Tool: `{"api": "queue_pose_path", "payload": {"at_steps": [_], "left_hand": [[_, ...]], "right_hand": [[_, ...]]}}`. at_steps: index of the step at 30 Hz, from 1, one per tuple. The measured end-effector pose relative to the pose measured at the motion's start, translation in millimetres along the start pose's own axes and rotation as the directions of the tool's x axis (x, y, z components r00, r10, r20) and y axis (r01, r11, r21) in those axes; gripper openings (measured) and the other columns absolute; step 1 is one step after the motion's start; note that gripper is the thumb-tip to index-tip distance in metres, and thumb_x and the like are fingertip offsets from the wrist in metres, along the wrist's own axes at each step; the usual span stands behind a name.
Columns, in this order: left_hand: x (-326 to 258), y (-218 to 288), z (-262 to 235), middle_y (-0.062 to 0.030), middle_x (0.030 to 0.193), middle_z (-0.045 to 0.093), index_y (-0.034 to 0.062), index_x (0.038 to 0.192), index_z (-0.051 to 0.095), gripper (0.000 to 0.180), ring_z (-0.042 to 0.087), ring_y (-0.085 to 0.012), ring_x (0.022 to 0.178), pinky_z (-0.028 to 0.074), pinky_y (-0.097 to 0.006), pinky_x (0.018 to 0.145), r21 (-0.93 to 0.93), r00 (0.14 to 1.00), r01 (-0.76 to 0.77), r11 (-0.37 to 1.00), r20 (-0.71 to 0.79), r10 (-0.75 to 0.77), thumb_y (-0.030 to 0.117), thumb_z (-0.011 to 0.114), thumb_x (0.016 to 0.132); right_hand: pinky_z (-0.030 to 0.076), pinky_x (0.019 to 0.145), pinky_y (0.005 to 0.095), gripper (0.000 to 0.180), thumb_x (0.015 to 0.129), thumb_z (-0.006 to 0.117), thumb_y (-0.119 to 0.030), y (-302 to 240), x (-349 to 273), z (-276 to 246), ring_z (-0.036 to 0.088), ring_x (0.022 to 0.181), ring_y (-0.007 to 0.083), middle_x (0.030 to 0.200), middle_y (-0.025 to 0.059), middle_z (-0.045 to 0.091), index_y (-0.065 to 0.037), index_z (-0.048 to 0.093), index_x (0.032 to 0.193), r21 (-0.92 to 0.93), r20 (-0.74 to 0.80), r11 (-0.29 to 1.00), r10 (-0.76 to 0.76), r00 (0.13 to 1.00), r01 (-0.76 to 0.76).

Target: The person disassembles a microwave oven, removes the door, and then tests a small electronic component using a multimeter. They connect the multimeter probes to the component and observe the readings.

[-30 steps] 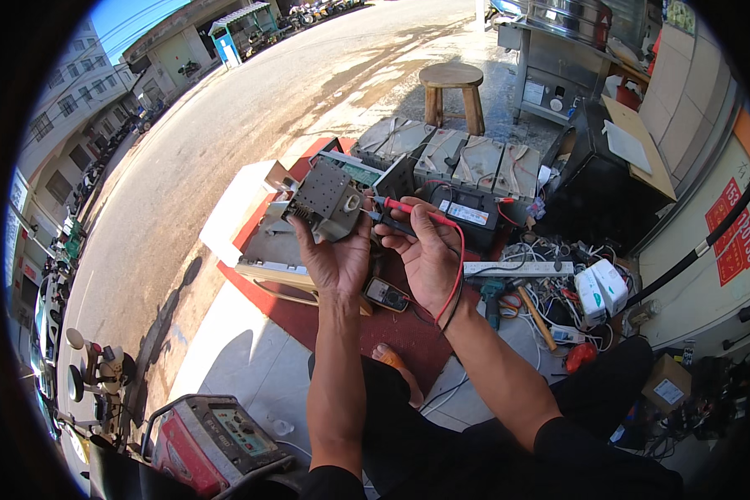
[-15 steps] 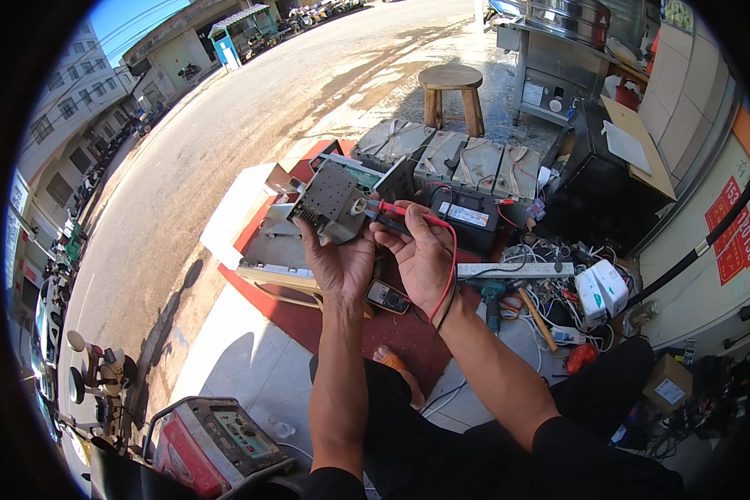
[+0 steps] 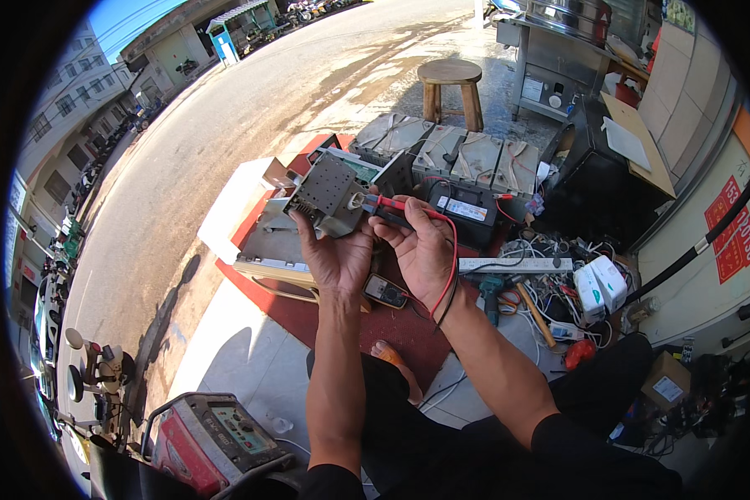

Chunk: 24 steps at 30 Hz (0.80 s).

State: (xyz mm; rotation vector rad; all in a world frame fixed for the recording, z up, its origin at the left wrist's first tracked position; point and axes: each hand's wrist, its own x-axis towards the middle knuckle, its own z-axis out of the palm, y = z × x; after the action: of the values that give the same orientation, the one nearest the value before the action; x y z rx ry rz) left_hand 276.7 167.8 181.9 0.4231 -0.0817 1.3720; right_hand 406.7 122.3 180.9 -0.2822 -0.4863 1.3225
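Note:
My left hand (image 3: pixel 339 260) is closed around a grey metal-cased module (image 3: pixel 325 188) with a perforated plate, holding it tilted up. A pale round connector (image 3: pixel 356 201) is on its right side. My right hand (image 3: pixel 426 254) grips two meter probes together, a red probe (image 3: pixel 392 202) and a black probe (image 3: pixel 393 219). Their tips point at the connector; whether both touch metal is too small to tell. Red and black leads loop down past my right wrist. Below my hands, a multimeter (image 3: pixel 384 291) lies on the red mat (image 3: pixel 308 315).
An opened metal device case (image 3: pixel 277 243) stands beyond my left hand. Farther right are a black battery (image 3: pixel 462 208), several grey batteries (image 3: pixel 450 150) and a wooden stool (image 3: pixel 450 73). Tangled cables, a cordless drill (image 3: pixel 491 296) and a hammer (image 3: pixel 535 313) lie right. A red generator (image 3: pixel 212 446) stands near left.
The module has tipped slightly in my left hand, and the view has shifted a little. Both hands keep their grips, with the probes still at the connector.

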Motion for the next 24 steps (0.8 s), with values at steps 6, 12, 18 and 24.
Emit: {"api": "queue_pose_path", "payload": {"at_steps": [6, 12, 18, 24], "left_hand": [[0.5, 0.4, -1.1, -0.0239, 0.149, 0.054, 0.0061, 0.155, 0.043, 0.086, 0.052, -0.0523, 0.134, 0.048, -0.061, 0.11, 0.003, 1.0, 0.01, 1.0, 0.008, -0.01, 0.06, 0.072, 0.094], [2.1, -2.0, -2.1, -0.0248, 0.152, 0.05, 0.0065, 0.155, 0.043, 0.088, 0.049, -0.0521, 0.138, 0.048, -0.06, 0.112, 0.025, 0.997, -0.043, 0.999, -0.065, 0.044, 0.06, 0.074, 0.092], [-0.4, 1.3, -6.9, -0.0225, 0.154, 0.05, 0.0084, 0.156, 0.043, 0.089, 0.047, -0.0517, 0.141, 0.047, -0.061, 0.112, -0.029, 0.998, 0.066, 0.997, -0.012, -0.067, 0.062, 0.074, 0.092], [-0.5, -1.0, -6.9, -0.0219, 0.159, 0.045, 0.0096, 0.159, 0.041, 0.089, 0.045, -0.0516, 0.143, 0.046, -0.069, 0.109, 0.027, 0.999, 0.041, 0.999, -0.019, -0.041, 0.06, 0.073, 0.093]], "right_hand": [[0.065, 0.082, 0.0347, 0.028, 0.11, 0.058, -0.023, -0.6, 0.9, -0.6, 0.078, 0.09, 0.0275, 0.105, 0.0166, 0.077, 0.002, 0.068, 0.117, 0.022, -0.008, 1.0, 0.019, 1.0, -0.019], [0.063, 0.079, 0.0312, 0.028, 0.111, 0.057, -0.023, -13.5, -21.2, 4.9, 0.076, 0.09, 0.0232, 0.106, 0.0136, 0.072, 0.001, 0.063, 0.125, -0.271, 0.005, 0.953, -0.142, 0.99, 0.138], [0.059, 0.074, 0.0256, 0.022, 0.108, 0.062, -0.014, -8.3, -28.3, 12.1, 0.069, 0.084, 0.0106, 0.105, 0.0079, 0.07, 0.003, 0.067, 0.12, -0.683, 0.346, 0.552, -0.332, 0.878, 0.478], [0.061, 0.077, 0.0276, 0.022, 0.108, 0.062, -0.012, -7.5, -30.8, 12.8, 0.071, 0.088, 0.0146, 0.111, 0.011, 0.069, 0.003, 0.066, 0.123, -0.61, 0.265, 0.666, -0.338, 0.903, 0.428]]}}
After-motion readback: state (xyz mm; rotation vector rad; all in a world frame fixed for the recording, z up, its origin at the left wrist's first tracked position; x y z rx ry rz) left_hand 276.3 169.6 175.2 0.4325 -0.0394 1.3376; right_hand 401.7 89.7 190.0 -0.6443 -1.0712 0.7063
